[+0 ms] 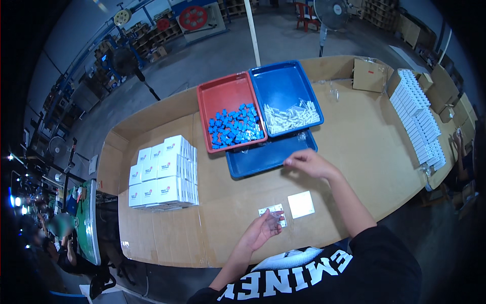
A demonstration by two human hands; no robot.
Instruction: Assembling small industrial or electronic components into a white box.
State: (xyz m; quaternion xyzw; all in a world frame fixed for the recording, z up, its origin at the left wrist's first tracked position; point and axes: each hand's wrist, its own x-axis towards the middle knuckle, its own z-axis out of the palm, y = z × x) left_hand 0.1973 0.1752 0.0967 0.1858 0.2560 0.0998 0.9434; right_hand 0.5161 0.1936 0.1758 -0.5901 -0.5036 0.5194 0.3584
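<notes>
- From where I stand, a worker in a black printed shirt leans over a cardboard-covered table (pixel 223 223), both bare hands out over the work.
- The left hand (pixel 260 233) is half open, palm turned up at the near edge; a clear piece (pixel 276 215) seems to sit at its fingers, though how firmly it is held I cannot tell.
- The right hand (pixel 310 164) hangs by the front corner of a lower blue tray (pixel 253 161), fingertips drawn together; whether anything is pinched there cannot be seen.
- A white fitting (pixel 283 222) lies partly beneath the left hand's fingers, a white square panel (pixel 301 204) just beside it, the two apart: this unit looks unfinished.
- Plenty is left to draw on: blue pieces (pixel 233 125) in a red tray (pixel 228 93), white sticks (pixel 293 117) in an upper blue tray (pixel 281 83).
- White boxes (pixel 167 172) rise in neat stacks at left, white stacked parts (pixel 416 121) at right; which are finished, I cannot say.
</notes>
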